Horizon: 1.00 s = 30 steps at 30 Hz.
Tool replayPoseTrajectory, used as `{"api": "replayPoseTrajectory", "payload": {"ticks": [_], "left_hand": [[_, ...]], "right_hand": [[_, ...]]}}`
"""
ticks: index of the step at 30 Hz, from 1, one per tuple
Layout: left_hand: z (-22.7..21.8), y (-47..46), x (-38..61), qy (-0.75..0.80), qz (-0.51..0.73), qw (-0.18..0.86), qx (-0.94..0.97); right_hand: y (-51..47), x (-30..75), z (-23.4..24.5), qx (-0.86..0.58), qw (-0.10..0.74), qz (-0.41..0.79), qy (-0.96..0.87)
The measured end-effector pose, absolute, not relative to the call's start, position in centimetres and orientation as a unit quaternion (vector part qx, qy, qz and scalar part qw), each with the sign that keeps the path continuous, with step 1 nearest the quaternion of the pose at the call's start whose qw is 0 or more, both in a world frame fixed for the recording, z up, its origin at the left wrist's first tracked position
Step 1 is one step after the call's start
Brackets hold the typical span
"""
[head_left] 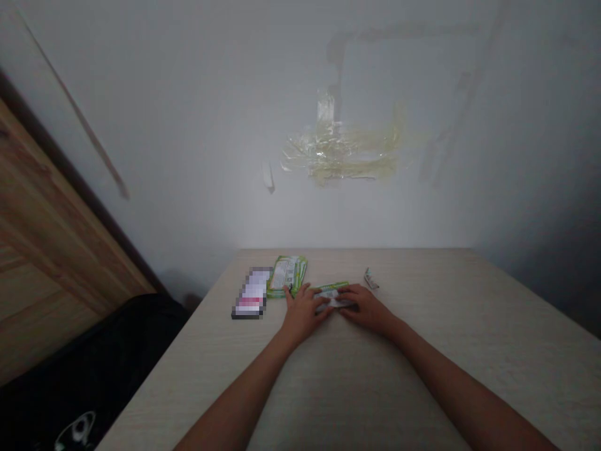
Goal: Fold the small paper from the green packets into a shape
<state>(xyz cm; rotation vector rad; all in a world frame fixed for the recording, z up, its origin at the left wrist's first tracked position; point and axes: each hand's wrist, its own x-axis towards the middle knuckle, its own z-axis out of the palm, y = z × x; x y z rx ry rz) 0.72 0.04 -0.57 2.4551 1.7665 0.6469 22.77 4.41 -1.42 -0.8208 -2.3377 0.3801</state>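
Note:
Both my hands rest on a pale wooden table (422, 351) near its far edge. My left hand (303, 313) and my right hand (366, 308) meet over a small green and white packet (331, 293), fingers pressed onto it from either side. A larger green and white packet (287, 274) lies flat just beyond my left hand. A small torn scrap of wrapper (371, 279) lies just beyond my right hand.
A phone (252, 294) lies to the left of the larger packet. The table stands against a white wall (188, 125) bearing old tape residue (342, 150). To the left are a wooden panel (42, 250) and a black bag (84, 376).

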Motion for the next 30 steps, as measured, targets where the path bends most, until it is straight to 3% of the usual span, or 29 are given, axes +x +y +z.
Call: {"api": "replayPoseTrajectory", "payload": {"ticks": [12, 23, 30], "left_hand": [[0.6, 0.2, 0.7, 0.582, 0.242, 0.083, 0.772], [-0.3, 1.0, 0.8, 0.584, 0.276, 0.08, 0.759], [-0.6, 1.0, 1.2, 0.577, 0.273, 0.101, 0.763]], "right_hand": [[4.7, 22.6, -1.7, -0.425, 0.348, 0.19, -0.814], [5.0, 22.2, -2.4, -0.405, 0.389, 0.183, -0.807], [4.7, 21.8, -2.4, -0.39, 0.358, 0.209, -0.823]]}}
